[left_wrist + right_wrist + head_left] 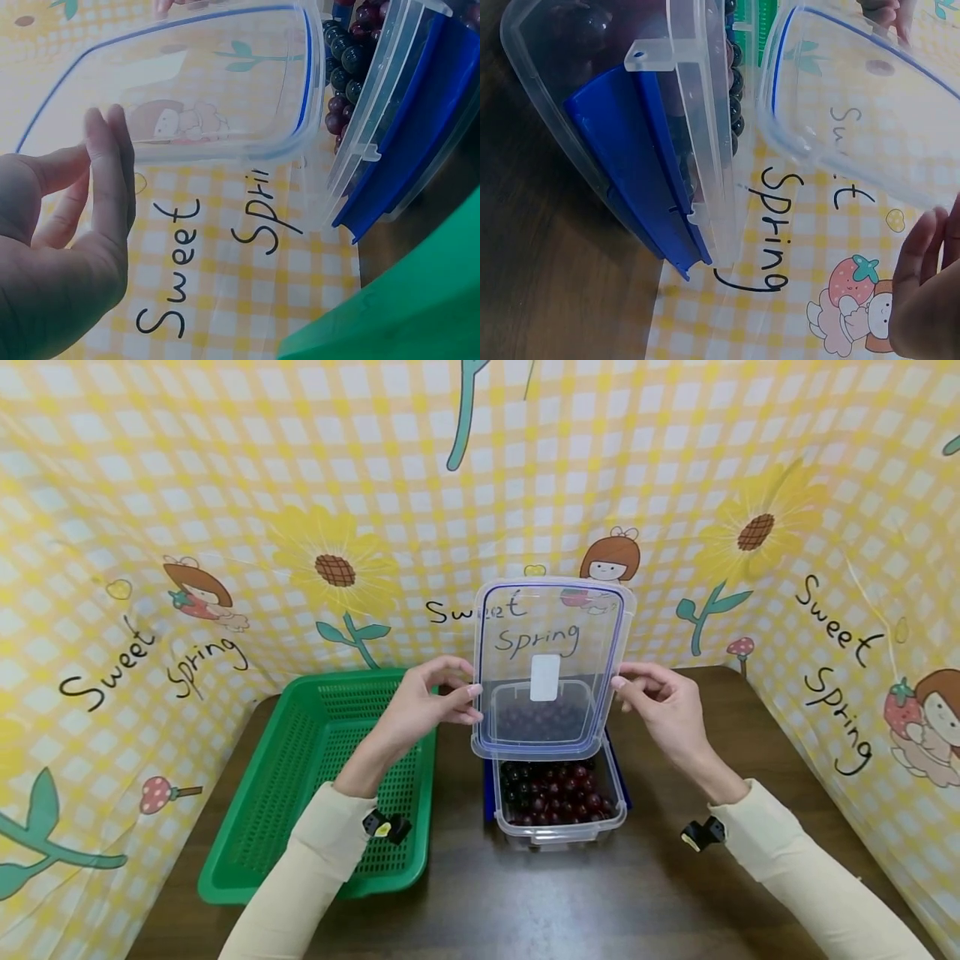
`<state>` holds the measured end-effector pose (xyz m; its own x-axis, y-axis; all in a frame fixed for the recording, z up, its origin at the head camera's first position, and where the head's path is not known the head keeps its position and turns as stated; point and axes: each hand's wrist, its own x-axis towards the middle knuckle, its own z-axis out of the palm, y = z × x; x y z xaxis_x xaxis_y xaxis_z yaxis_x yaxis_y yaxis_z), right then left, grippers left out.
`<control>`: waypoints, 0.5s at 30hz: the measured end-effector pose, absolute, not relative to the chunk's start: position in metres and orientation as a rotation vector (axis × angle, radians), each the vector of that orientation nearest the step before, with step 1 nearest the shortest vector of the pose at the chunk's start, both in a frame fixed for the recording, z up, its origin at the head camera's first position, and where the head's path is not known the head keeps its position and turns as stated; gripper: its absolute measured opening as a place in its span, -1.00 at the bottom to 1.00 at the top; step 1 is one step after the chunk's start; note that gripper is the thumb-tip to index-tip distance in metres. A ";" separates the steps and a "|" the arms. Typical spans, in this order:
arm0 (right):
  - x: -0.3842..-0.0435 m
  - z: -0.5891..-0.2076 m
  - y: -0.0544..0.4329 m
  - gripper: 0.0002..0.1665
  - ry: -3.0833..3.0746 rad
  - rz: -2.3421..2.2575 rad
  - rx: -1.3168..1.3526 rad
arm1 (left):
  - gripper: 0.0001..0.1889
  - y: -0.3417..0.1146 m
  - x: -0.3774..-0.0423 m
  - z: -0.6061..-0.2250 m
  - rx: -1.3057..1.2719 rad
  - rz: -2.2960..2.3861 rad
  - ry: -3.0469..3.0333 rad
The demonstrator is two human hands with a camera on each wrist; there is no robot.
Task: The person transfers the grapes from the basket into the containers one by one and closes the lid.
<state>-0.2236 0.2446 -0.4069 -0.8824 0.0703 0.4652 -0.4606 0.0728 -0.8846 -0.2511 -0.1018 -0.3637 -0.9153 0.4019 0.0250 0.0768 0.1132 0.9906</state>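
Note:
Between both hands a clear plastic lid [517, 710] with a blue seal stands raised and tilted over a clear container [558, 835]. The left hand [438, 693] pinches the lid's left edge between thumb and fingers. At the opposite edge the right hand [660, 697] pinches it in the same way. Dark red and blackish grapes [558, 793] fill the container, partly seen through the lid. A blue side latch [637, 157] hangs folded down on the container's side in the right wrist view, and another blue latch [420, 112] shows in the left wrist view.
A green plastic basket [213, 852] with slotted walls stands left of the container, under the left forearm. Brown wooden table [510, 910] lies beneath. Yellow checked cloth [420, 510] with printed flowers and lettering rises at the back and both sides.

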 end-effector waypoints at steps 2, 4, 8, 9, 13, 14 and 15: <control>-0.224 -0.408 0.245 -0.72 -1.952 1.892 0.394 | -0.73 -0.100 -0.251 -0.366 0.488 1.911 2.101; -0.223 -0.409 0.246 -0.71 -1.943 1.907 0.389 | -0.74 -0.099 -0.251 -0.368 0.505 1.927 2.084; -0.223 -0.410 0.248 -0.75 -1.924 1.931 0.397 | -0.79 -0.097 -0.250 -0.373 0.555 1.945 2.098; -0.223 -0.410 0.248 -0.77 -1.911 1.940 0.406 | -0.80 -0.096 -0.250 -0.374 0.572 1.944 2.113; -0.223 -0.409 0.249 -0.82 -1.825 2.025 0.453 | -0.84 -0.095 -0.251 -0.375 0.618 1.945 2.138; -0.223 -0.409 0.250 -0.83 -1.812 2.036 0.461 | -0.84 -0.095 -0.251 -0.376 0.621 1.948 2.137; -0.223 -0.410 0.250 -0.83 -1.799 2.051 0.470 | -0.82 -0.094 -0.252 -0.376 0.620 1.952 2.130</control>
<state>-0.2234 0.2501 -0.4097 -0.8754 0.0575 0.4800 -0.4834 -0.1155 -0.8678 -0.2519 -0.0943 -0.3762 -0.8952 0.4227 0.1411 0.1774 0.0477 0.9830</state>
